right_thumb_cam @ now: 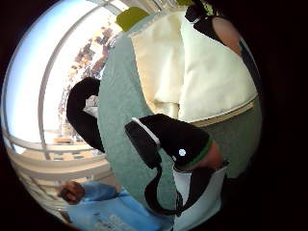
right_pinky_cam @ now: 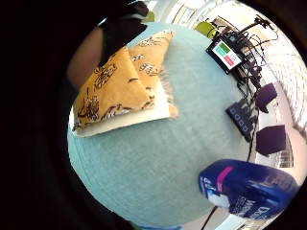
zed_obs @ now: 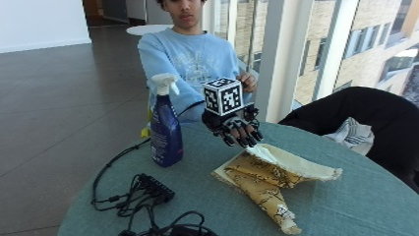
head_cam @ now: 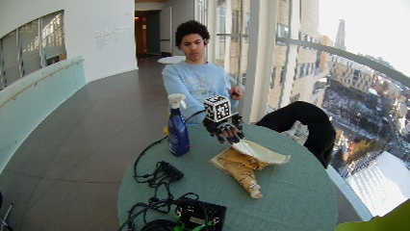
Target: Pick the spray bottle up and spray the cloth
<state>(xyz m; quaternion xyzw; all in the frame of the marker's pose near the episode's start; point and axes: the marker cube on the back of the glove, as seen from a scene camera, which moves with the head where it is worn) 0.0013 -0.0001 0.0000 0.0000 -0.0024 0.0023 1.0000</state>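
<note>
2 task items: bottle and cloth, both lying on the table [zed_obs: 367,196], apart from each other.
Bottle [zed_obs: 165,129]: standing upright near the table edge, blue body with a white trigger head; nothing is touching it. In the little finger side palm view the bottle [right_pinky_cam: 249,189] is showing close to the palm.
Cloth [zed_obs: 275,179]: lying rumpled and folded at mid-table, yellow patterned face out, cream underside showing where 1 corner is turning up.
Right hand [zed_obs: 235,127]: hanging over the near corner of the cloth, between bottle and cloth, fingers [zed_obs: 243,139] pointing down and relaxed, gripping nothing; whether the fingertips are touching the cloth cannot be told.
Other hand [zed_obs: 247,81]: bare, being held up at the chest, away from the table.
Person: sitting behind the table in a light blue top.
Cables [zed_obs: 140,196]: lying in a black tangle on the table in front of the bottle.
Chair [zed_obs: 367,118]: standing beside the table, dark cover on it.
</note>
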